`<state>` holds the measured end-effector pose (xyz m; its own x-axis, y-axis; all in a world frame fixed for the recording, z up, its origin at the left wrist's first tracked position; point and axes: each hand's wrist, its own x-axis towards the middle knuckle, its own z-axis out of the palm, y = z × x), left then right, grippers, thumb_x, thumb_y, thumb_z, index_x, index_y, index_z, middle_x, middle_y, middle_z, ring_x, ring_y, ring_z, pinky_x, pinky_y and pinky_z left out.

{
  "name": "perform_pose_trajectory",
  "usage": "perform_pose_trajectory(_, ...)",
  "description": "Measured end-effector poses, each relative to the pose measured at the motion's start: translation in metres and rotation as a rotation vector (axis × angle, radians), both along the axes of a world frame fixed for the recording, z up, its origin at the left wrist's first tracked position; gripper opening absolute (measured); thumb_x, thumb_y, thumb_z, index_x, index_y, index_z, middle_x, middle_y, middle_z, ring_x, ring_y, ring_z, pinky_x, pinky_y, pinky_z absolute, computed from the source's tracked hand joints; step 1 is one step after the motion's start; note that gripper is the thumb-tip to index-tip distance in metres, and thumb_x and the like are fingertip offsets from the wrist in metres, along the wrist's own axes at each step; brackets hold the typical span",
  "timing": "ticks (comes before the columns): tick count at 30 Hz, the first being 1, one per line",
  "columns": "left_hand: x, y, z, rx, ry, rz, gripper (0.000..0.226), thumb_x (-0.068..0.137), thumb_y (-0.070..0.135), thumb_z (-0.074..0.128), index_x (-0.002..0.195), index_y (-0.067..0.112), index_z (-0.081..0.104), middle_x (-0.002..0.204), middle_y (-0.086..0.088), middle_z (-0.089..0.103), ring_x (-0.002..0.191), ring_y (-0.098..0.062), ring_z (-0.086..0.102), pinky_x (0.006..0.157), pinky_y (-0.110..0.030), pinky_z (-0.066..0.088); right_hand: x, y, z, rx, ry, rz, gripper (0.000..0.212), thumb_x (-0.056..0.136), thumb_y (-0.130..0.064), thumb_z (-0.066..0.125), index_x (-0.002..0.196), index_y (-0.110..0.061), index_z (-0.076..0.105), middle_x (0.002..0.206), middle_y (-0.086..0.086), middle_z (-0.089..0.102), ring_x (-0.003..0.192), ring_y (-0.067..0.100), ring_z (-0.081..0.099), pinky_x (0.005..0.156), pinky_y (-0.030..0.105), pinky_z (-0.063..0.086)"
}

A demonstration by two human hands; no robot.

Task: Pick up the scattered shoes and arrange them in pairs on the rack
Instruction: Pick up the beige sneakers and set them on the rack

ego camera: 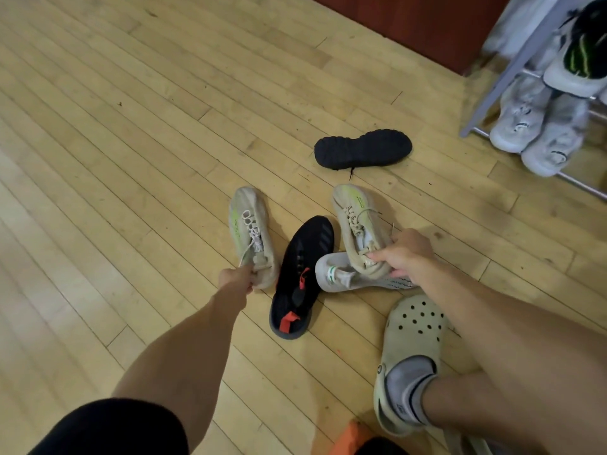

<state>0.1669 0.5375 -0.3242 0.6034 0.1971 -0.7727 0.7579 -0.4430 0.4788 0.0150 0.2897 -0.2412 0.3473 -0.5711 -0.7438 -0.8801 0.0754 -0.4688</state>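
**Both hands grip a beige sneaker each**

While the wooden floor (131, 159) stretches bare to the left, the left hand (235, 280) has its fingers clamped on the heel of the left beige sneaker (251, 233), whose toe points away. Just right of it lies a black sneaker with red tabs (300, 277), upright on the floor. Next comes a white sneaker (341, 272) on its side, touching the black one. Over it, the right hand (405, 254) has its fingers closed on the collar of the right beige sneaker (356, 221). Farther off, a black shoe (363, 148) lies sole up. Near the right forearm, a foot wears a pale clog (412, 343). At the far right stands the rack (512, 65), holding white sneakers (538, 126) below and a black-and-green shoe (584, 50) above.
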Motion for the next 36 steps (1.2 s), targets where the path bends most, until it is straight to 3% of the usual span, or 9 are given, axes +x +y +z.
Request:
perform_pose_trajectory(7,-0.013,-0.020,0.001,-0.164,0.118,0.067,0.043,0.090,0.008,0.057,0.132,0.001,0.048,0.075,-0.005,0.048,0.063,-0.017,0.050,0.061,-0.033,0.048,-0.010,-0.017,0.017,0.078,0.002,0.018,0.042,0.080,-0.020,0.075,0.117,-0.003,0.063,0.115,0.016,0.069,0.095,0.029,0.071,0.072,0.035,0.060)
perform_pose_trajectory(10,-0.015,-0.012,0.011,-0.189,0.134,0.186,0.042,0.080,0.002,0.071,0.118,-0.001,0.053,0.075,-0.009,0.055,0.060,-0.017,0.055,0.056,-0.033,0.051,-0.014,-0.019,0.025,0.063,0.009,-0.002,0.036,0.086,-0.015,0.068,0.118,0.001,0.060,0.114,0.018,0.068,0.100,0.033,0.069,0.074,0.035,0.058)
perform_pose_trajectory(13,-0.010,-0.010,0.030,-0.266,0.149,0.195,0.027,0.079,-0.007,0.069,0.099,0.002,0.053,0.076,-0.011,0.055,0.063,-0.018,0.055,0.067,-0.036,0.053,-0.017,-0.023,0.035,0.144,0.006,-0.026,0.041,0.093,-0.018,0.059,0.129,0.001,0.053,0.128,0.018,0.061,0.113,0.034,0.063,0.087,0.038,0.054)
perform_pose_trajectory(16,-0.003,-0.025,0.060,-0.376,0.131,0.157,0.013,0.084,-0.010,0.061,0.086,0.000,0.053,0.087,-0.014,0.054,0.074,-0.025,0.058,0.084,-0.037,0.051,-0.023,-0.032,0.052,0.130,-0.026,-0.070,0.043,0.091,-0.020,0.062,0.128,0.000,0.054,0.128,0.019,0.062,0.107,0.033,0.065,0.081,0.039,0.055)
perform_pose_trajectory(22,-0.007,-0.104,0.137,-0.473,-0.036,-0.114,0.013,0.087,-0.007,0.058,0.099,-0.002,0.054,0.099,-0.015,0.059,0.078,-0.027,0.062,0.085,-0.040,0.055,-0.039,-0.062,0.138,0.025,-0.129,-0.127,0.047,0.096,-0.014,0.054,0.138,0.005,0.042,0.144,0.022,0.045,0.131,0.036,0.047,0.104,0.043,0.045)
perform_pose_trajectory(26,-0.023,-0.167,0.193,-0.574,-0.116,-0.364,0.020,0.086,0.002,0.064,0.103,-0.007,0.061,0.108,-0.017,0.063,0.074,-0.025,0.065,0.059,-0.032,0.061,-0.073,-0.094,0.202,-0.206,-0.165,-0.176,0.015,0.091,-0.008,0.061,0.091,0.006,0.057,0.110,0.027,0.060,0.109,0.045,0.062,0.090,0.052,0.053)
perform_pose_trajectory(30,-0.058,-0.231,0.249,-0.702,-0.094,-0.498,0.029,0.089,0.006,0.062,0.116,-0.006,0.056,0.104,-0.016,0.064,0.076,-0.022,0.063,0.052,-0.031,0.061,-0.125,-0.124,0.250,-0.337,-0.161,-0.257,0.024,0.091,-0.008,0.060,0.107,0.010,0.059,0.102,0.025,0.066,0.095,0.043,0.068,0.084,0.053,0.056)
perform_pose_trajectory(33,-0.084,-0.271,0.282,-0.708,-0.122,-0.571,0.028,0.088,-0.001,0.061,0.115,-0.007,0.056,0.101,-0.016,0.062,0.075,-0.024,0.062,0.066,-0.042,0.061,-0.167,-0.143,0.271,-0.356,-0.213,-0.396,0.017,0.090,-0.006,0.061,0.100,0.008,0.059,0.085,0.021,0.063,0.085,0.038,0.067,0.083,0.052,0.057)
perform_pose_trajectory(36,-0.103,-0.303,0.303,-0.681,-0.154,-0.657,0.009,0.086,-0.004,0.062,0.093,-0.007,0.058,0.103,-0.018,0.059,0.073,-0.026,0.061,0.055,-0.040,0.059,-0.197,-0.160,0.281,-0.339,-0.297,-0.549,0.012,0.089,0.000,0.061,0.096,0.006,0.053,0.076,0.016,0.053,0.079,0.036,0.063,0.078,0.050,0.056)
